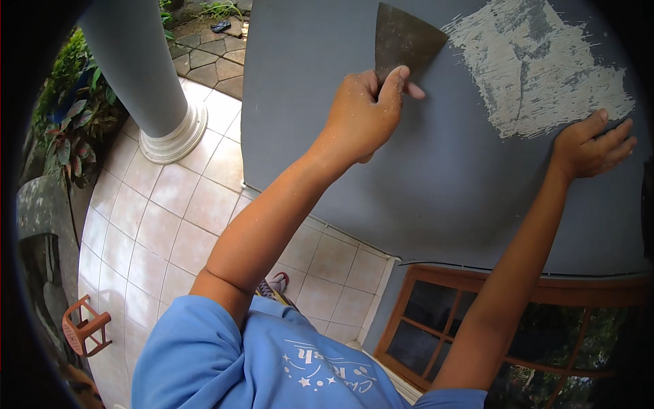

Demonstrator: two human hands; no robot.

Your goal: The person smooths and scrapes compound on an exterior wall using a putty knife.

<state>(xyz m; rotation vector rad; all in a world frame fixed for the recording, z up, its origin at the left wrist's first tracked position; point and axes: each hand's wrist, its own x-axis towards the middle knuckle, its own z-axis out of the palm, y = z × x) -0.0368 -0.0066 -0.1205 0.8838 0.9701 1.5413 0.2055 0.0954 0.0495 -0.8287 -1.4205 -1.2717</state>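
My left hand (361, 116) is closed around a putty knife, whose handle is hidden in the grip. The knife's wide, dull metal blade (407, 39) points away from me, one corner close to the left edge of a rough whitish patch (538, 75). Grey shows through that streaky patch, which lies on a smooth blue-grey painted surface (306, 95). At the patch's lower right edge, my right hand (587, 146) rests with its fingers apart, seemingly against the surface and holding nothing. Pale specks dot my left hand and forearm.
A round grey column (139, 68) with a white moulded base stands at the left on pale floor tiles (170, 184). A small brown stool (85, 327) is at lower left. Wood-framed windows (477, 290) sit at lower right. Plants (71, 129) grow beyond the column.
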